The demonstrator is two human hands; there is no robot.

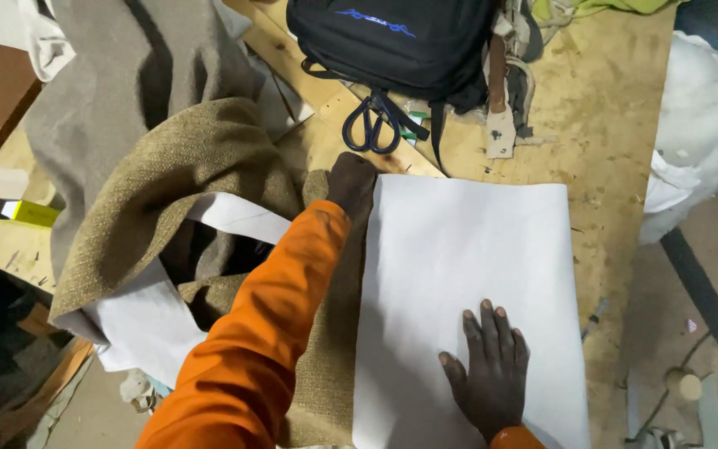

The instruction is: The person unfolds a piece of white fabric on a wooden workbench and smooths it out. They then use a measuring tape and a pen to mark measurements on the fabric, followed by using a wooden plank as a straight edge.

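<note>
The right hand (489, 374) lies flat with its fingers spread, pressing on the lower part of a white sheet (471, 274) — it grips nothing. The left hand (351, 185), in an orange sleeve (259, 333), rests at the sheet's upper left corner; if its fingers pinch the edge, one cannot tell. The sheet lies on the wooden table (608, 125), partly over brown woven cloth (176, 175) that spreads to the left. Its long axis runs away from the person, from the right hand toward the far edge. Beyond the left hand lie dark scissors (371, 125) — handles toward the person — beside a black backpack (392, 41).
</note>
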